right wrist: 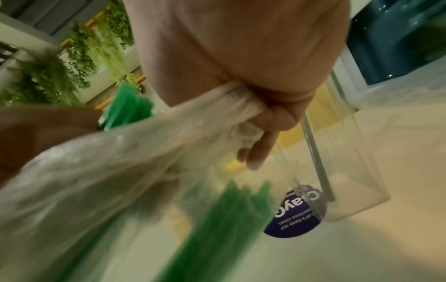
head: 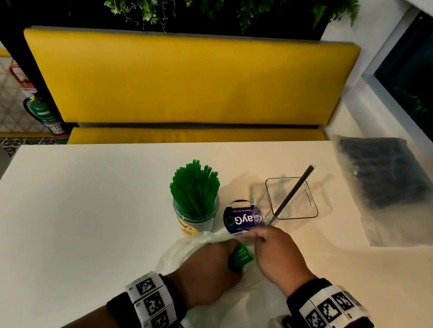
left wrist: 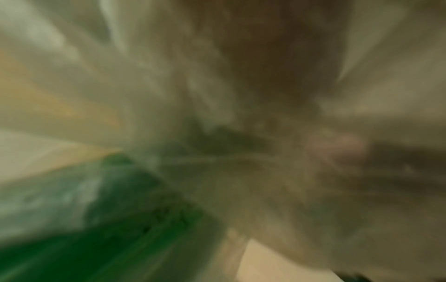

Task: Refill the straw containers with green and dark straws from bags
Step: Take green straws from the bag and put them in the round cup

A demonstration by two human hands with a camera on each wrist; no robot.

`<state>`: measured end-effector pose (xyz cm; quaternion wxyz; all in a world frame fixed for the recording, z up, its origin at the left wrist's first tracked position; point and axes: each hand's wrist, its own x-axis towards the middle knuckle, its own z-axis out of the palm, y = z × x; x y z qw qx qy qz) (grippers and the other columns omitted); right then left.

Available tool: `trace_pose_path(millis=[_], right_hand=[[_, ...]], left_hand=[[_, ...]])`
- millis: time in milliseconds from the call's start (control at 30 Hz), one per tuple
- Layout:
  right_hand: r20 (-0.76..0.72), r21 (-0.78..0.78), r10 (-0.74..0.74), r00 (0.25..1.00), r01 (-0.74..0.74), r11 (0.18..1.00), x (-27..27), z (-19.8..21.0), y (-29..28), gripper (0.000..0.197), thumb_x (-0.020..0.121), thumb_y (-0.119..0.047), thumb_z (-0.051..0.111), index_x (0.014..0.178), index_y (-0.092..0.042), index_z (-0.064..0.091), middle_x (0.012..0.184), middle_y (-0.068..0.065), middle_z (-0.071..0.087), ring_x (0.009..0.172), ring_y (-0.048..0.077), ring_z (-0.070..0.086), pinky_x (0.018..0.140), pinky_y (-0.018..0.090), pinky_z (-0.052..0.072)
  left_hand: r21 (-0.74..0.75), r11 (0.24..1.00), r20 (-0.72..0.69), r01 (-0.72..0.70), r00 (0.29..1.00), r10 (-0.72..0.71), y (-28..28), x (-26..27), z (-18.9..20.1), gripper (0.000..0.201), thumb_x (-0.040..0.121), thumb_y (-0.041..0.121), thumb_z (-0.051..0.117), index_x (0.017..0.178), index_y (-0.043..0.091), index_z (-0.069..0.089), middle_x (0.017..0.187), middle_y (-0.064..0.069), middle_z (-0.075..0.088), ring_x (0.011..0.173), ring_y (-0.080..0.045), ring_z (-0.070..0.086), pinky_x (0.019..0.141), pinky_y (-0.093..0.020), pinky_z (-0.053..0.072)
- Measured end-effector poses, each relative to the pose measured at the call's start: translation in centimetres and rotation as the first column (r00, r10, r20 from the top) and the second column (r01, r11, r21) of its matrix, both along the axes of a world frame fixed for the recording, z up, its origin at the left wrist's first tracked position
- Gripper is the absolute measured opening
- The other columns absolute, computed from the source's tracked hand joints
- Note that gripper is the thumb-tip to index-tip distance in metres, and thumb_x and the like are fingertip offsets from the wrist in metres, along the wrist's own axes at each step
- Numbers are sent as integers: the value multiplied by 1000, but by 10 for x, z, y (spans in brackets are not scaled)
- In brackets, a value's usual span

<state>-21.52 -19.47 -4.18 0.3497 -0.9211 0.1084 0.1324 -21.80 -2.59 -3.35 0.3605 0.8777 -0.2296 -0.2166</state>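
On white table (head: 94, 203), round jar (head: 194, 217) at 12 o'clock stood packed with green straws (head: 195, 186), clear square container (head: 292, 200) at 1 o'clock held one dark straw (head: 292, 193), while left hand (head: 207, 270) gripped remaining green straws (head: 241, 256) and right hand (head: 275, 254) pinched their thin clear bag (right wrist: 96, 171).

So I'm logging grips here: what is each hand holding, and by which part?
Right hand pinches the clear bag's gathered mouth; left hand grips the green straws near their ends, through the bag.

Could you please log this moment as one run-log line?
left hand: grips green straws in clear bag | right hand: pinches bag | square container: one dark straw
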Motion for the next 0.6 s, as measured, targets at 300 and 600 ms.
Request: trace_pose_path(millis=[300, 600], right_hand=[[171, -237, 138, 975, -95, 967, -1, 11, 9, 38, 79, -1, 58, 97, -31, 73, 109, -12, 64, 102, 12, 60, 86, 29, 52], [-140, -456, 342, 929, -367, 811, -2, 18, 29, 83, 88, -3, 46, 150, -42, 6, 152, 9, 22, 96, 28, 66, 69, 35, 52]], left_hand=[[-222, 966, 4, -133, 991, 137, 13, -10, 18, 20, 83, 23, 69, 102, 24, 63, 92, 5, 68, 80, -10, 59, 73, -24, 49], [-827, 452, -151, -336, 905, 397, 57, 20, 125, 19, 88, 3, 63, 94, 21, 68, 82, -13, 73, 82, -35, 71, 76, -41, 59]])
